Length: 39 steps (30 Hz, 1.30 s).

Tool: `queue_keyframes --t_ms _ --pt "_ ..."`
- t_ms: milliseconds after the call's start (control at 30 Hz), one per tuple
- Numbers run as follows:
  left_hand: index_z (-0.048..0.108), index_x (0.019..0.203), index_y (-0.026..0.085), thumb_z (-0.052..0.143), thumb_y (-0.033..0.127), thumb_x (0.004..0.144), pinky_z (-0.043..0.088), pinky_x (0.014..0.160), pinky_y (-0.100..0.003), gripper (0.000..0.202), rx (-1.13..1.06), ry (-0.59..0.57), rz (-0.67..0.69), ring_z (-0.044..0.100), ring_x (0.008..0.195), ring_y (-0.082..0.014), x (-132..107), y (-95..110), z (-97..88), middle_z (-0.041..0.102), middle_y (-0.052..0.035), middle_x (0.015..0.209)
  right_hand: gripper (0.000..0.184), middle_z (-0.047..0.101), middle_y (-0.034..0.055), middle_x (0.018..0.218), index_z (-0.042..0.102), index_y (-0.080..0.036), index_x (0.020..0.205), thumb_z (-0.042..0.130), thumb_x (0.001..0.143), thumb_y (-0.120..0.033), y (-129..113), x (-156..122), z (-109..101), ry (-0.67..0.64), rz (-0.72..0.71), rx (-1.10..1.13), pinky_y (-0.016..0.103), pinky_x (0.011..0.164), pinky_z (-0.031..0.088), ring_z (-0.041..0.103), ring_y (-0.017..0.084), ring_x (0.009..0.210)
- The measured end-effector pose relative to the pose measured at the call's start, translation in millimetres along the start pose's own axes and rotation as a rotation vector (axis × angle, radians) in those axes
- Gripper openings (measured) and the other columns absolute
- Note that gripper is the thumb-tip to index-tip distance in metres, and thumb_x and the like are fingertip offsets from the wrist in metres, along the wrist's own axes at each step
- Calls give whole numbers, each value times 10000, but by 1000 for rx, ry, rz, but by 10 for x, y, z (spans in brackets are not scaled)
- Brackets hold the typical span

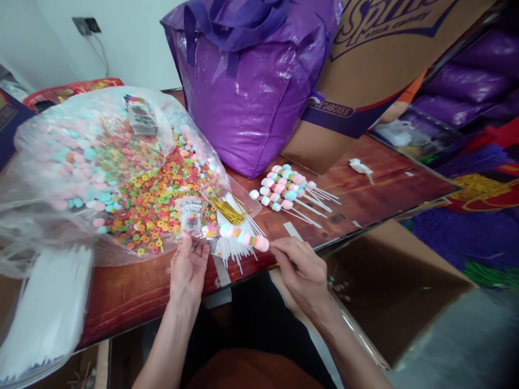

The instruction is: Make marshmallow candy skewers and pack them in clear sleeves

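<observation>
My right hand [302, 270] is closed, its thumb and forefinger pinching the right end of a candy skewer [239, 236] strung with pink, blue and orange-green pieces. A small printed piece [211, 232] shows at the skewer's left end. My left hand [190, 265] is palm up with curled fingers, thumb and forefinger together; what they pinch is too small to make out. Just above it lies a small printed packet [190, 212]. White sticks [235, 254] fan out beneath the skewer, with gold twist ties [229, 206] above them. Several finished candy skewers [283, 186] lie stacked to the right.
A large clear plastic bag [28, 189] spreads over the left, with ring candies [152, 202] and marshmallows [83, 162]. Behind stand a purple bag [243, 92] and a cardboard box [344, 59]. More white sticks [48, 308] lie front left. An open carton [389, 292] sits below the table's right edge.
</observation>
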<state>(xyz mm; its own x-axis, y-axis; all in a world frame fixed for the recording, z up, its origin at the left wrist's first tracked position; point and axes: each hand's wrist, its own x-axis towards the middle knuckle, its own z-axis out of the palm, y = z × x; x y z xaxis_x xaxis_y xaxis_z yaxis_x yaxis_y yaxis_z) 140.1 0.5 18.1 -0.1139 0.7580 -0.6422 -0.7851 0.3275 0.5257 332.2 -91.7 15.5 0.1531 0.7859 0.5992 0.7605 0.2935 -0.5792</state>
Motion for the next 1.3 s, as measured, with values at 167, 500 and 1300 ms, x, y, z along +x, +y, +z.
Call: queue_keyframes --t_ms 167,500,1300 --pt "645 791 147 812 255 773 549 624 -232 200 35 -104 109 653 604 -96 55 -60 -105 696 12 712 153 714 32 855 657 -199 950 580 932 -69 28 -20 -51 -79 -67 -57 304 709 433 656 163 780" --pt "683 804 183 865 388 677 568 750 -285 302 293 -326 307 681 763 -124 66 -100 -199 716 12 818 151 583 11 770 647 -199 899 537 972 -124 -82 -51 67 -205 110 200 255 651 432 573 131 693" --pt "648 869 197 809 438 736 551 744 -237 319 336 -339 374 691 784 -134 8 -164 -218 725 -20 866 231 544 21 776 647 -195 891 452 1008 -157 -211 -192 311 -307 137 -51 241 671 417 529 137 675"
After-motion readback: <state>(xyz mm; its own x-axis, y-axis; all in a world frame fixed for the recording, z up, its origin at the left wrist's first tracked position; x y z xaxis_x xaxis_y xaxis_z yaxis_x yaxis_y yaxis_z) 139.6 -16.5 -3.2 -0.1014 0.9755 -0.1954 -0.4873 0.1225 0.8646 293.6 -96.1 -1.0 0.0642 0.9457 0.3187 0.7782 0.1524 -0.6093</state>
